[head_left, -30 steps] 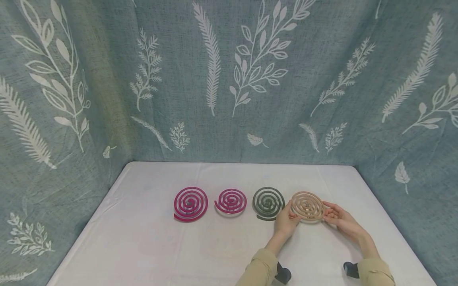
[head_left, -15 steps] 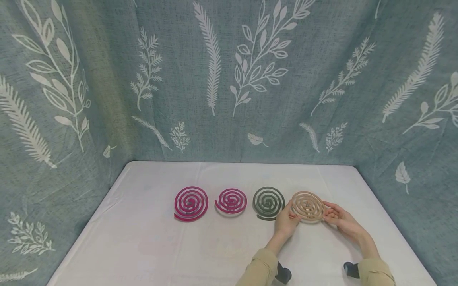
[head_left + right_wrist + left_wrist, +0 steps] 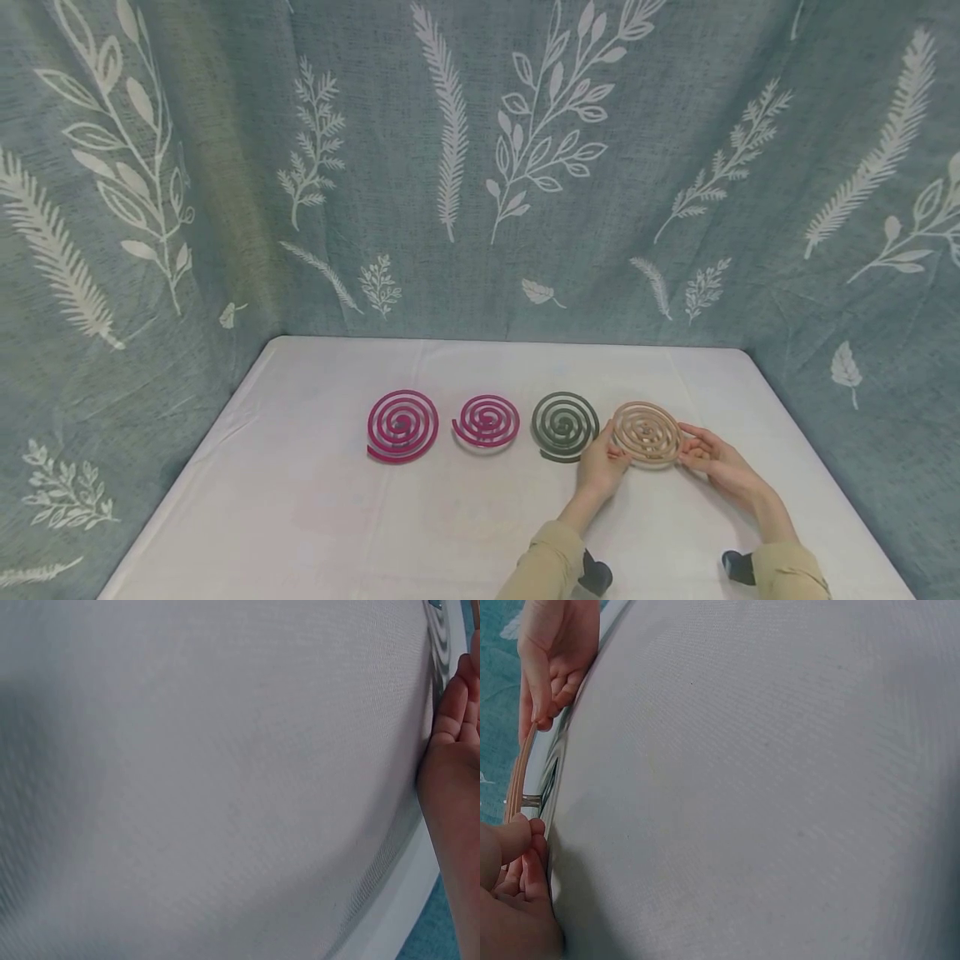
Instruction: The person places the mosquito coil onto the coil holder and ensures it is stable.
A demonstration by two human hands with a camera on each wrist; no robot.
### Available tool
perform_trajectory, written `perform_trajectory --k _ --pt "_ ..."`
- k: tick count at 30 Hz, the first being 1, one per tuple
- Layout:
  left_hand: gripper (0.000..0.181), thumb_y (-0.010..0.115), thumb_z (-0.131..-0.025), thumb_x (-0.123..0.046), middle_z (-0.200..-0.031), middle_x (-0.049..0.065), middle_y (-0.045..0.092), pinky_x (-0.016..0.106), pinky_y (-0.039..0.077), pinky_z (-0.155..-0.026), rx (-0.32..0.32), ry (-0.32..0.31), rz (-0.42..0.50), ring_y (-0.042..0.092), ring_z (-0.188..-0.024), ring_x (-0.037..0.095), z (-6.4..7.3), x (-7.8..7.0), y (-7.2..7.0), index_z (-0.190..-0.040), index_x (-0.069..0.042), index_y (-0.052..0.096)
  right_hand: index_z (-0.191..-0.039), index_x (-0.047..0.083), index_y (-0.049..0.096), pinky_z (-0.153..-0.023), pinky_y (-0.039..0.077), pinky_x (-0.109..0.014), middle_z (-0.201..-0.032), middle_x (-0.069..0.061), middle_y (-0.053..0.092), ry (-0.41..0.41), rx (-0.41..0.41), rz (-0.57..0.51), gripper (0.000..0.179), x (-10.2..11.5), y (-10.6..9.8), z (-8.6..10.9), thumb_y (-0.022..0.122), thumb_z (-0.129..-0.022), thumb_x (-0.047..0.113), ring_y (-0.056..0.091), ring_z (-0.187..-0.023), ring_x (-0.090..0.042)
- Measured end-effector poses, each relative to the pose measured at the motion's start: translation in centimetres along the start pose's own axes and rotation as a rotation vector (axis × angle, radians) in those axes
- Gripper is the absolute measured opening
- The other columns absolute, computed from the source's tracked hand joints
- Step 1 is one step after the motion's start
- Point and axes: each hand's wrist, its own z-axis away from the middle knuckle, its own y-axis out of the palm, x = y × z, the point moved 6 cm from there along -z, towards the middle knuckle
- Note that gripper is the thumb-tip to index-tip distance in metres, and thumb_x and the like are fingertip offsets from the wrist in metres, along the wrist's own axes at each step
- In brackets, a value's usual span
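Observation:
A tan mosquito coil (image 3: 646,431) is at the right end of a row of coils in the head view. My left hand (image 3: 598,465) pinches its left edge between thumb and fingers, close beside a dark green coil (image 3: 564,426). On the opposite edge, my right hand (image 3: 722,462) pinches the same tan coil. Seen edge-on in the left wrist view, the tan coil (image 3: 521,772) is above the tabletop, with a small metal stand (image 3: 531,800) under it. In the right wrist view the coil is mostly out of frame.
Two magenta coils lie left of the green one: a larger coil (image 3: 402,426) and a smaller-looking, raised coil (image 3: 487,422). All are on a white-covered table (image 3: 300,500). Blue-green leaf-patterned curtains (image 3: 480,167) enclose its back and sides.

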Motion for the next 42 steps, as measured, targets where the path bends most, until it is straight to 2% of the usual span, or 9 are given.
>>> perform_trajectory --k 8,16,30,42 --pt "0.064 0.069 -0.080 -0.002 -0.075 -0.001 0.057 0.013 0.044 -0.058 0.002 -0.011 0.001 0.048 -0.063 0.000 0.02 0.27 0.20 -0.139 -0.005 0.045 -0.146 -0.008 0.016 -0.077 0.046 -0.012 -0.099 0.006 0.049 0.032 -0.018 0.008 0.071 -0.29 0.00 0.13 0.059 -0.091 0.007 0.050 -0.084 0.003" --pt "0.063 0.069 -0.080 -0.001 -0.074 -0.001 0.057 0.013 0.044 -0.059 -0.006 0.004 -0.001 0.049 -0.064 0.000 0.09 -0.04 0.07 -0.139 -0.003 0.046 -0.145 -0.009 0.016 -0.077 0.047 -0.012 -0.101 0.005 0.049 0.015 -0.010 0.014 0.071 -0.33 -0.19 0.04 0.059 -0.091 0.007 0.050 -0.084 0.003" --pt "0.062 0.066 -0.084 -0.004 -0.078 -0.003 0.055 0.012 0.042 -0.057 0.027 -0.037 -0.002 0.046 -0.065 -0.001 0.04 -0.01 0.12 -0.141 -0.008 0.043 -0.145 -0.009 0.018 -0.076 0.047 -0.012 -0.099 0.008 0.051 0.003 -0.023 0.042 0.072 -0.17 -0.28 -0.05 0.061 -0.090 0.007 0.051 -0.083 0.003" --pt "0.062 0.066 -0.084 -0.004 -0.078 -0.003 0.055 0.012 0.043 -0.058 0.027 -0.044 0.011 0.046 -0.066 -0.001 0.12 0.14 0.00 -0.141 -0.009 0.044 -0.145 -0.008 0.018 -0.076 0.047 -0.013 -0.100 0.005 0.050 0.020 -0.020 0.052 0.072 -0.24 0.00 -0.11 0.061 -0.090 0.009 0.050 -0.084 0.002"
